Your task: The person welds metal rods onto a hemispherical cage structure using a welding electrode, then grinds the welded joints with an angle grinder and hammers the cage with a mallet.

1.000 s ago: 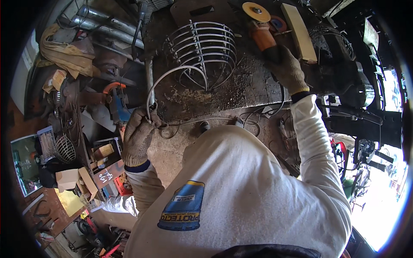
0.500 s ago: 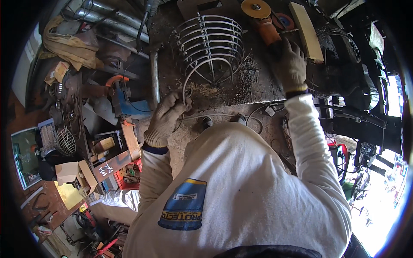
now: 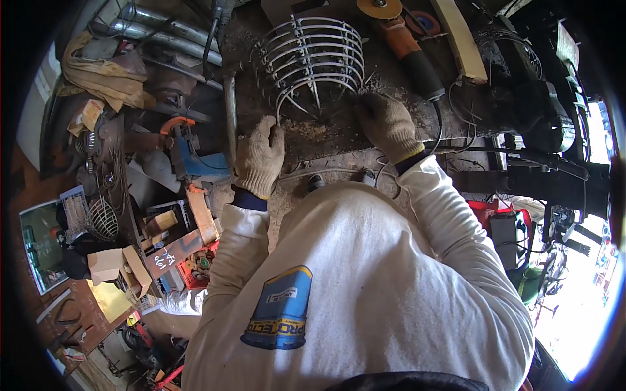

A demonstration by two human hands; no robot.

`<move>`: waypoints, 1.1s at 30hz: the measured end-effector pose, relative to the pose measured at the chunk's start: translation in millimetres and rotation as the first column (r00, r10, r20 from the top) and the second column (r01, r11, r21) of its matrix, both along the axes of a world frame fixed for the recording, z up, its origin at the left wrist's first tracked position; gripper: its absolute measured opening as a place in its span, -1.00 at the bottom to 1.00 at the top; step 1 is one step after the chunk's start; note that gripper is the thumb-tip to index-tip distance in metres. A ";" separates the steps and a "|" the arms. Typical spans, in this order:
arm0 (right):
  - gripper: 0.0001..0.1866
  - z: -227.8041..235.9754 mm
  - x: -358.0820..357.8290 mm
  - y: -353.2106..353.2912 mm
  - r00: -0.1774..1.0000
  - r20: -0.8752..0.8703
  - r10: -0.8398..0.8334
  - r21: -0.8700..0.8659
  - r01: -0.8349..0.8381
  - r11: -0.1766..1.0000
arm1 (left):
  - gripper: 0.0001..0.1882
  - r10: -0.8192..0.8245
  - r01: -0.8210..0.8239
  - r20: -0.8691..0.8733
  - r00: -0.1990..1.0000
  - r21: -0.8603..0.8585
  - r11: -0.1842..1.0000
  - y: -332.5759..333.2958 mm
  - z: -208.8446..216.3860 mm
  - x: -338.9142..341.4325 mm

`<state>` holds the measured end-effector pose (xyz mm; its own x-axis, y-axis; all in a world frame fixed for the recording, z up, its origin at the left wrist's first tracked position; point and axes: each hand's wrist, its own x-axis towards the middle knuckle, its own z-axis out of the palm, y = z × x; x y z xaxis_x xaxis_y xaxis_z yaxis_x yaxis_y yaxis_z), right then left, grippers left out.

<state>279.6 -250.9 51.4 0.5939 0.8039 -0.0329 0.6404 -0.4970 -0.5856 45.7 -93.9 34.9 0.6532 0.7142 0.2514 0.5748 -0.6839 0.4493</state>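
Observation:
A welded metal rod cage [image 3: 314, 49], built of curved bars joined by upright rods, lies on the dark workbench [image 3: 339, 140]. Its round rim faces me. My left hand [image 3: 259, 156], in a knitted glove, is closed on the left side of that rim. At the right side of the rim is my gloved right hand [image 3: 390, 125], with fingers curled against the rod; the fingertips are partly hidden. Beyond that hand lies an orange and black angle grinder [image 3: 412, 55] with a tan disc, its cord running toward the bench edge.
A wooden block [image 3: 460, 42] lies right of the grinder, near a reddish disc [image 3: 422, 25]. A metal pipe [image 3: 231, 114] stands along the bench's left. Farther left are a blue tool [image 3: 195, 153] and cardboard boxes [image 3: 119, 266]. Cables hang along the bench's front edge.
My right hand has let go of the angle grinder and moved left to the cage rim. The cage's rim has tilted up and away, and my left hand has moved slightly forward with it.

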 end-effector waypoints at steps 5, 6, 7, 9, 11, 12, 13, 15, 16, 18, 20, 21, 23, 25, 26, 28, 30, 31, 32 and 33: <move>-0.65 0.7 0.5 -6.8 0.999 -0.036 -0.020 0.048 0.022 0.999 | -0.75 0.000 -0.001 -0.005 1.000 -0.045 0.999 -3.6 2.3 3.1; -0.66 0.8 0.6 -8.2 1.000 -0.024 -0.009 0.087 0.012 0.996 | -0.75 0.002 -0.002 -0.005 1.000 -0.048 0.999 -4.0 3.6 1.8; -0.66 0.8 0.5 -9.7 1.000 -0.012 0.001 0.126 0.001 0.992 | -0.72 0.006 -0.009 -0.032 0.999 -0.124 0.992 -4.0 4.6 0.3; -0.66 0.8 -2.1 -13.6 1.000 -0.005 0.013 0.062 -0.012 0.998 | -0.69 0.007 -0.018 -0.054 0.999 -0.198 0.980 -1.5 -3.3 -2.4; -0.65 0.6 -3.7 -13.5 1.000 -0.006 0.026 -0.003 -0.026 1.000 | -0.70 -0.013 0.013 0.039 0.999 0.000 1.000 0.2 -27.5 -8.9; -0.65 -1.7 -2.1 -13.4 0.999 -0.032 0.011 -0.017 -0.011 1.000 | -0.70 -0.016 0.016 0.036 0.999 -0.005 1.000 1.1 -23.2 -4.9; -0.64 -1.9 -0.5 -13.7 0.999 -0.052 -0.006 -0.030 0.005 1.000 | -0.71 -0.036 0.029 -0.059 0.998 -0.114 0.993 2.4 -12.1 2.0; -0.64 -0.9 0.6 -13.5 0.998 -0.054 0.013 -0.029 -0.015 0.999 | -0.72 -0.063 0.029 -0.152 0.986 -0.219 0.975 3.7 -11.4 3.7; -0.64 1.0 0.9 -12.5 0.998 -0.056 0.035 -0.025 -0.036 0.999 | -0.71 -0.046 0.035 -0.093 0.995 -0.120 0.992 3.8 -19.2 -0.6; -0.65 3.3 0.9 -12.4 0.998 -0.058 0.033 -0.033 -0.034 0.999 | -0.69 -0.037 0.036 -0.033 0.999 -0.019 0.999 3.3 -26.4 -4.5; -0.65 4.6 0.0 -15.1 0.998 -0.062 0.030 -0.044 -0.033 0.999 | -0.72 -0.025 0.025 0.049 0.999 -0.008 1.000 0.4 -26.5 -5.2; -0.67 3.9 -0.1 -17.8 0.995 -0.088 0.037 0.009 -0.036 0.999 | -0.72 -0.027 0.028 0.046 0.999 -0.009 1.000 -3.5 -20.1 -6.8; -0.69 9.0 2.4 -20.7 0.994 -0.102 0.035 0.066 -0.028 0.997 | -0.77 -0.095 0.091 0.089 0.991 0.048 0.995 -8.0 10.7 -3.1; -0.70 22.5 0.6 -21.7 0.978 -0.196 0.064 0.179 -0.029 0.984 | -0.79 -0.016 0.046 0.124 0.992 -0.240 0.970 -8.0 43.6 -2.5; -0.70 27.1 2.0 -20.3 0.979 -0.195 0.062 0.179 -0.027 0.983 | -0.80 0.068 0.010 0.133 0.989 -0.512 0.859 -5.9 56.9 -0.8; -0.67 39.7 5.3 -14.7 0.943 -0.322 0.084 0.449 0.074 0.891 | -0.80 0.097 0.039 0.249 0.964 -0.490 0.871 12.2 77.4 8.1; -0.61 45.4 30.7 -13.7 0.982 -0.187 0.007 0.454 0.080 0.887 | -0.79 0.137 0.052 0.369 0.919 -0.460 0.886 41.9 100.4 22.2; -0.54 44.9 45.7 -15.0 0.996 -0.051 -0.075 0.453 0.090 0.887 | -0.78 0.151 0.042 0.381 0.912 -0.454 0.890 61.1 108.6 30.8; -0.54 45.6 57.4 -16.2 0.996 -0.050 -0.069 0.462 0.085 0.883 | -0.78 0.211 0.023 0.402 0.891 -0.504 0.863 81.1 114.5 39.2; -0.46 46.5 69.0 -19.4 0.951 0.207 -0.231 0.338 0.152 0.929 | -0.78 0.268 0.012 0.419 0.867 -0.556 0.831 102.8 116.8 50.4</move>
<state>348.6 -270.3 97.9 0.6958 0.6189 0.3645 0.6913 -0.4395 -0.5735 96.1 8.9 151.7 0.4499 0.8912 0.0574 0.2672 -0.1957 0.9436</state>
